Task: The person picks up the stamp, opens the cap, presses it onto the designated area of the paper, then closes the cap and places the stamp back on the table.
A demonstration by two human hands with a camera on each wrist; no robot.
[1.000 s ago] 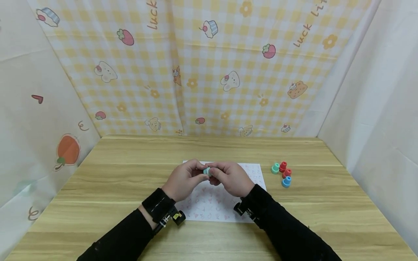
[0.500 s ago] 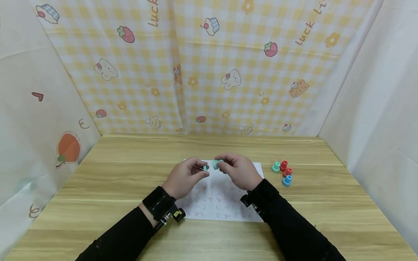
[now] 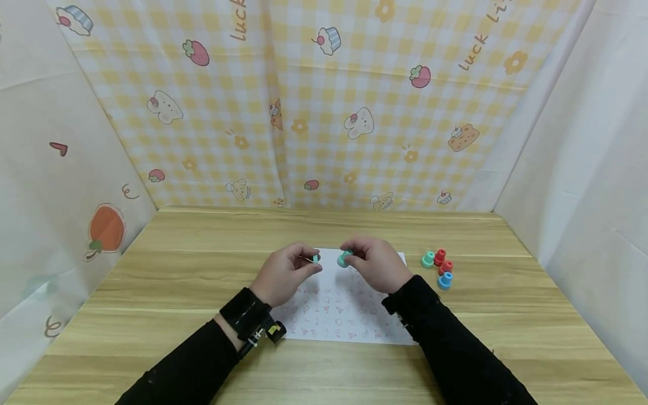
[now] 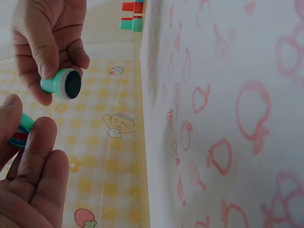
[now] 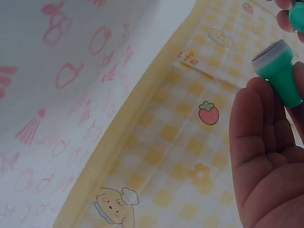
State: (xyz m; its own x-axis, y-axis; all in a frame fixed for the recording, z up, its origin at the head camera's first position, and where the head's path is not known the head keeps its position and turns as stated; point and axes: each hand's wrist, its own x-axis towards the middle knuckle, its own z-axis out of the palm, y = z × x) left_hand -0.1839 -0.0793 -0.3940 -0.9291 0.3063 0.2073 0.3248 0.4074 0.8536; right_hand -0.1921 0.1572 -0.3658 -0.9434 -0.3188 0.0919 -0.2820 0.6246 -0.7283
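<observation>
My right hand (image 3: 378,267) pinches a green toy stamp (image 3: 344,259) by its narrow handle, above the far part of a white sheet of paper (image 3: 334,332). The stamp's dark round face is bare in the left wrist view and points toward the left hand. Between thumb and fingers, my left hand (image 3: 280,277) holds a small green cap (image 4: 26,122) with something red inside. Stamp and cap are apart, a short gap between the hands. Rows of pink-red prints of fruit, shuttlecocks and rackets cover much of the paper.
Right of the paper, a green stamp (image 3: 427,259), two red stamps (image 3: 440,257) and a blue stamp (image 3: 445,281) stand grouped on the wooden table (image 3: 202,236). A yellow checked cloth (image 3: 324,112) hangs behind the table, with pale cloths at both sides.
A second ago both hands held the stamp and cap together. They have come apart: the right hand has drawn the stamp off rightward, while the left hand keeps the cap almost in place.
</observation>
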